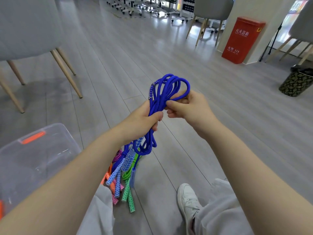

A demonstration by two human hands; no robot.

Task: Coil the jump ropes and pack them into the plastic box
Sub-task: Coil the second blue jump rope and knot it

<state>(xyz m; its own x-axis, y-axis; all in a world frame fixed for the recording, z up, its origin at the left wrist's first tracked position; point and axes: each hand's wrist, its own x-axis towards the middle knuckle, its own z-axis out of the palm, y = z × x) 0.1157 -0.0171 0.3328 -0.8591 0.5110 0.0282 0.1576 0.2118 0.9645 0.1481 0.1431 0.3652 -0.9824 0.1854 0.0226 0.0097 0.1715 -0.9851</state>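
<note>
Here, at the left edge of the floor, the clear plastic box with an orange latch stands open; through its blurred wall no rope can be made out inside. Just right of it lies a pile of other jump ropes, uncoiled, with patterned handles. Above, the left hand is clamped around the middle of the blue jump rope, a looped bundle. The right hand pinches one loop near the bundle's top. The cord appears light, limp and braided, so loops may spring apart; holding at the bundle's waist is judged best.
</note>
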